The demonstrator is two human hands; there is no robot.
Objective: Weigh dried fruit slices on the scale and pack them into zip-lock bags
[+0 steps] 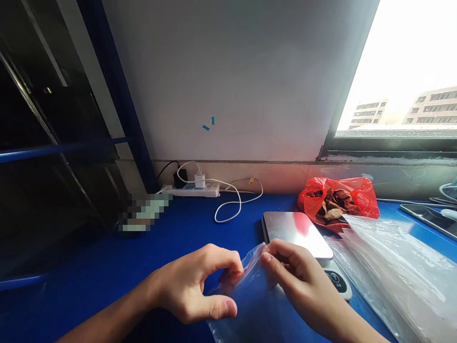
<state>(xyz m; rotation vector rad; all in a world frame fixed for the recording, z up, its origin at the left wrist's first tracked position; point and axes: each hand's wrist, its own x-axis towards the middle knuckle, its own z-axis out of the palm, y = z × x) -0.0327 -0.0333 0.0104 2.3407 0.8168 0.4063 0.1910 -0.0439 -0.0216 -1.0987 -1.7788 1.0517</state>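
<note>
A clear zip-lock bag (262,309) with a red line along its top hangs tilted between my hands, its lower part cut off by the frame edge. My right hand (296,278) pinches the bag's top corner between thumb and fingers. My left hand (196,281) is at the other end of the zip edge. Its bent fingers touch the bag there, partly seen through the plastic, while its thumb stands well apart from them. Behind my right hand is a kitchen scale (298,231) with a shiny metal plate and a button panel, partly covered by that hand.
A red plastic bag (364,197) holding brown dried pieces (333,209) sits behind the scale. Several clear bags (400,267) lie stacked at right, near a phone (430,219). A power strip (193,190) with a white cable (240,202) runs along the wall on the blue table (193,224).
</note>
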